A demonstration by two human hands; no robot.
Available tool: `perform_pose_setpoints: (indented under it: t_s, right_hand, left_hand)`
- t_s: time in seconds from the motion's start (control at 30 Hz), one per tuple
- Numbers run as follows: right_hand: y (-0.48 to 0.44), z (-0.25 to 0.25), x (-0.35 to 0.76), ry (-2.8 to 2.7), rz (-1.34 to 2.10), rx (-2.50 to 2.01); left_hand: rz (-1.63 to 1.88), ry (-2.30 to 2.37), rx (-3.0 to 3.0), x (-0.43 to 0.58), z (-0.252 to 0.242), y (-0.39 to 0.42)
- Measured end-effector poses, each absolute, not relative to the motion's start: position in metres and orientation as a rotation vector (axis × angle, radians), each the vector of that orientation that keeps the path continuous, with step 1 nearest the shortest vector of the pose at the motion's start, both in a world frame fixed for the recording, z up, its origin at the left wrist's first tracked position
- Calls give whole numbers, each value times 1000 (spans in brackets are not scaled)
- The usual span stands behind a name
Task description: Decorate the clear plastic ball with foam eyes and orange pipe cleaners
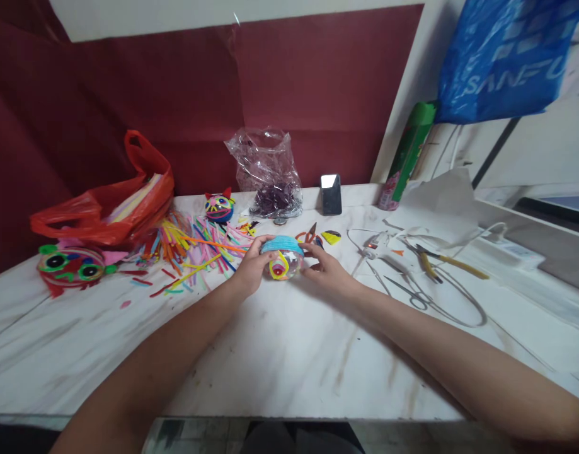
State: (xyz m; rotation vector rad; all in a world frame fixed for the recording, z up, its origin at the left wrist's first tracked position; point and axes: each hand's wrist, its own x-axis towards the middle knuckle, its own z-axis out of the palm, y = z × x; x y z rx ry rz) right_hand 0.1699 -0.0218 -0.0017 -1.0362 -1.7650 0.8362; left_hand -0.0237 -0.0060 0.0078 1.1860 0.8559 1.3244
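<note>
A clear round ball [293,265] sits between my two hands over the middle of the table. Its top is wrapped in light blue fuzzy pipe cleaner, and a yellow, pink and red eye shape faces me. My left hand [254,268] has its fingers wrapped round the left side. On the right side, the fingers of my right hand [324,268] curl against the ball. Just behind it lie orange-handled scissors [311,233] and a yellow and black piece [331,237]. Loose pipe cleaners [194,243] spread to the left of my left hand.
Two decorated balls stand left, one red-striped [74,268] and one blue [219,207]. Behind are a red plastic bag [104,208], a clear bag [270,170] and a phone [331,194]. At right lie a glue gun [381,246], pliers [452,261], scissors [412,296] and cables.
</note>
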Motion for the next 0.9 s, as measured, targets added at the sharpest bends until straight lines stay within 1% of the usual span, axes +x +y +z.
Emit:
perform_pose_setpoints:
  t_s: [0.2, 0.33, 0.53, 0.8, 0.9]
  right_hand:
    - [-14, -8, 169, -1721, 963, -923]
    - [-10, -14, 166, -1703, 970, -817]
    - [-13, -14, 167, -1723, 972, -827]
    - [-20, -9, 168, -1766, 760, -848]
    - [-19, -12, 168, -1766, 731, -846]
  left_hand:
    - [1377, 892, 1045, -20, 13, -8]
    - [1386, 895, 986, -21, 12, -7]
    - [1402, 887, 974, -21, 10, -9]
    - [1377, 847, 886, -14, 9, -18]
    - [1399, 852, 888, -11, 8, -20]
